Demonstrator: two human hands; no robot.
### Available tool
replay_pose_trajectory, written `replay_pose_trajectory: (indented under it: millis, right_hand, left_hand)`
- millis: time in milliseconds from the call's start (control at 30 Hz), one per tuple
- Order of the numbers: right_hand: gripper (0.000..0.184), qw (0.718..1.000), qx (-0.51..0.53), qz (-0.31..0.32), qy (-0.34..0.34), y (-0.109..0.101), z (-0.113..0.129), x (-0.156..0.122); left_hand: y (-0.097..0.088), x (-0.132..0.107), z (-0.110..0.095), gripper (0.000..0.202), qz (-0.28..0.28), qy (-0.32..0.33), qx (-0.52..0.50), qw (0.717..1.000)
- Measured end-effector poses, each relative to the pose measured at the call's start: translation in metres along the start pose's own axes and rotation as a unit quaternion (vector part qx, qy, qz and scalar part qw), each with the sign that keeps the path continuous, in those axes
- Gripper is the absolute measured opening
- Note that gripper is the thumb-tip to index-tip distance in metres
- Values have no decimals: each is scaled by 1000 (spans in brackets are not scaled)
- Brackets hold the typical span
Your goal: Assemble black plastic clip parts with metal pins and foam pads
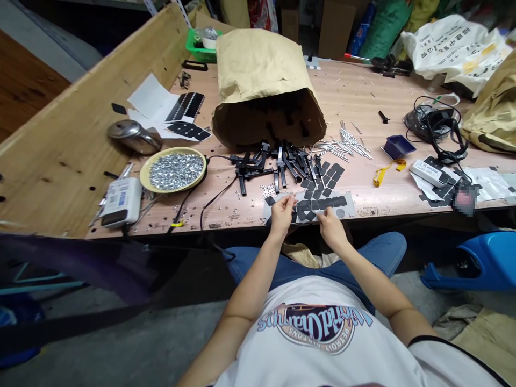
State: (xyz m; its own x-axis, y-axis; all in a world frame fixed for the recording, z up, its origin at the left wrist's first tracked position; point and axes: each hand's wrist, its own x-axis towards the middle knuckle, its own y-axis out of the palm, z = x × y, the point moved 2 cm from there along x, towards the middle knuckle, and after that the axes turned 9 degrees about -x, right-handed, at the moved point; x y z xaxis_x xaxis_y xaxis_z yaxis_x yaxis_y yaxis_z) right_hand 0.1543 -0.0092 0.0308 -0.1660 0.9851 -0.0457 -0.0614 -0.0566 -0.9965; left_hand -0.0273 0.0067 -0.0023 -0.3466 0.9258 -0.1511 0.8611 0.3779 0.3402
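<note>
My left hand and my right hand are at the table's near edge, both on a grey backing sheet carrying rows of black rubbery pads. The fingertips of my left hand pinch the sheet's upper edge near a black pad. My right hand's fingers press together on the sheet's lower middle. Just beyond the sheet lie loose black pads and a heap of black plastic parts. I cannot tell whether either hand has a pad lifted free.
A tipped brown paper sack lies on the wooden table, beside loose metal pins. A yellow plate of silver studs, a steel bowl, a white power adapter and a blue tray also stand there.
</note>
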Motion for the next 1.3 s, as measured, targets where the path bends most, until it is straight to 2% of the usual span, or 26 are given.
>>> replay_pose_trajectory:
  millis: [33,133,167,200,300,333,433,467,533,633,700,800,867,933,967,1033,1133,1200,1300]
  right_hand:
    - [35,1000,-2,2,3,0,1,0]
    - [39,991,-31,3,130,-5,-3,-2]
    - [40,987,-40,11,154,-6,-3,-3]
    - [40,988,-43,26,145,-6,-2,-3]
    - [38,996,-27,66,49,-5,5,-4]
    - [39,997,-22,63,48,-6,4,-4]
    - [41,988,-28,35,147,-10,-5,0]
    - [41,987,-24,35,155,-11,-5,0]
    - [36,995,1,59,85,-8,4,-6]
    - [30,990,40,96,-92,7,34,-28]
    - [31,984,32,94,-146,17,47,-43]
    - [30,980,-4,48,-191,22,48,-44]
    - [31,976,-33,-14,-215,14,38,-25]
    - [34,970,-75,-75,-219,2,24,10]
    - [37,965,-103,-91,-223,-4,17,32]
    - [40,943,-161,-98,-274,-12,6,74]
    - [29,880,-223,-76,-413,-15,-3,125]
    - [24,831,-247,-58,-495,-12,-6,144]
    - [26,778,-262,-64,-568,-8,-9,156]
  left_hand:
    - [0,0,-1,29,3,5,2,1000]
    - [-1,0,-2,33,-1,17,9,1000]
    - [-1,0,-3,34,-6,17,12,1000]
    - [-2,0,-3,35,-10,16,16,1000]
    - [-1,0,-3,35,-5,14,17,1000]
    - [-1,0,-3,35,-1,17,15,1000]
    - [-2,-1,-4,33,-6,24,10,1000]
    - [-2,0,-5,32,-13,23,11,1000]
    - [-3,0,-5,31,-20,23,14,999]
    - [-3,2,-5,30,-5,39,19,999]
    - [-6,3,-5,30,0,53,24,998]
    - [-17,7,-4,29,-20,65,36,997]
    - [-25,11,-4,28,-42,73,54,995]
    - [-34,15,-6,26,-67,84,75,991]
    - [-39,18,-9,26,-83,91,86,989]
    - [-50,24,-14,25,-123,103,113,981]
    - [-67,32,-24,21,-183,113,183,959]
    - [-77,37,-29,18,-204,112,253,939]
    - [-81,44,-30,12,-178,101,358,911]
